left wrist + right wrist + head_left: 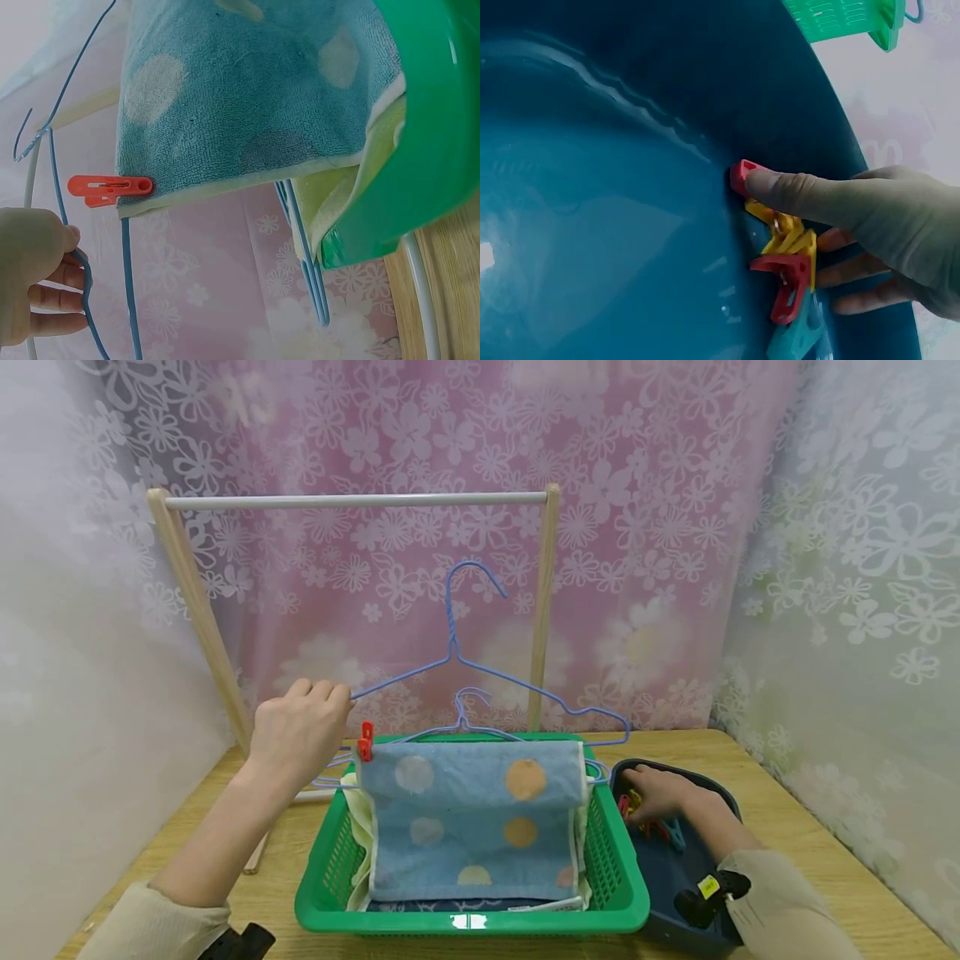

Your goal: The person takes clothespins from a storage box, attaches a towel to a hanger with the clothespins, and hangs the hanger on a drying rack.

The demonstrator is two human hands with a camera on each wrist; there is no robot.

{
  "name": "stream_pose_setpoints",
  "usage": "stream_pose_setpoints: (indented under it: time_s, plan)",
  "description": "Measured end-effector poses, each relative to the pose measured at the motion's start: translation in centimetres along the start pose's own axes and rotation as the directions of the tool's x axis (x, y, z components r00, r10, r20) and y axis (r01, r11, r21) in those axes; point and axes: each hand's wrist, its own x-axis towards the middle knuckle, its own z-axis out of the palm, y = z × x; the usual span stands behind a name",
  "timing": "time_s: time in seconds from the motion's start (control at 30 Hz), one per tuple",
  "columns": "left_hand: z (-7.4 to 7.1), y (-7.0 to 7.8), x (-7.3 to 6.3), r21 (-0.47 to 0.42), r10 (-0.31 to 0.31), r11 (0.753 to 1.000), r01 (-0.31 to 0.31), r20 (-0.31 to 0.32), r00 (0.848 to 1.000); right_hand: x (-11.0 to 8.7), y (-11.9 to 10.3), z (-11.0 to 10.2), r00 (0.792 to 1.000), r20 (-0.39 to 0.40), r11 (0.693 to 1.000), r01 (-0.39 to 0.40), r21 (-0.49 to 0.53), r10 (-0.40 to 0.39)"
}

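My left hand (303,727) grips the left arm of a blue wire hanger (452,610), held upright above the green basket (468,920). A blue dotted towel (472,818) hangs in front at the hanger's lower part. A red clothespin (111,187) sits on the towel's upper left corner. Inside the dark blue basin (600,247), my right hand (900,232) reaches among clothespins. Its thumb touches a red clothespin (742,176), while the other visible fingers lie loosely behind a yellow clothespin (784,232). The index fingertip is hidden.
A rack with a white bar (360,501) and wooden posts stands behind the basket. More blue hangers (461,720) lie at the basket's back, along with a pale yellow cloth (362,818). The basin stands right of the basket on the wooden table (795,827).
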Motion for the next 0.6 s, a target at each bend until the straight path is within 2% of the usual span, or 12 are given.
stream_pose_setpoints:
  time_s: [0.23,0.4,0.6]
  plan:
    - [-0.04,0.02,-0.11,-0.006,0.000,1.000,0.000,0.013,1.000,0.22,0.14,0.74,0.999,-0.033,0.991,0.034,-0.127,-0.038]
    - [-0.04,0.01,-0.15,-0.004,0.001,1.000,-0.001,0.005,1.000,0.28,0.28,0.81,0.997,-0.050,0.987,0.044,-0.156,-0.052]
    - [-0.03,0.01,-0.20,-0.006,-0.003,1.000,0.003,-0.001,1.000,0.25,0.39,0.91,0.998,-0.048,0.989,0.038,-0.144,-0.045]
